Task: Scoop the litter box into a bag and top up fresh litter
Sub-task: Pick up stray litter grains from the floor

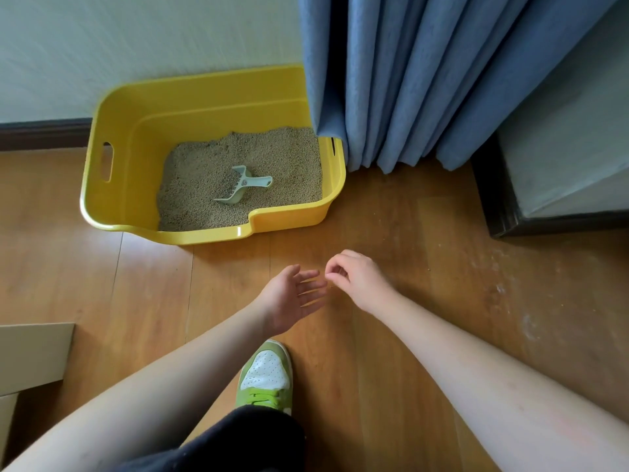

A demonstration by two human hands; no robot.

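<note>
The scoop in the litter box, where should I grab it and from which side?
Grip the scoop by its bare handle, which points right toward the curtain. Come down from above on that side; the bowl end lies half sunk in litter.

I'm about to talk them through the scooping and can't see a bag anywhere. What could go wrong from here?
1. No bag shows in this view, so a loaded scoop may have nowhere to empty.
2. The curtain hangs over the yellow litter box at its far right corner; lifted litter could dust it.
3. The left hand and right hand hover above bare wooden floor, where spilled grains would scatter.
</note>
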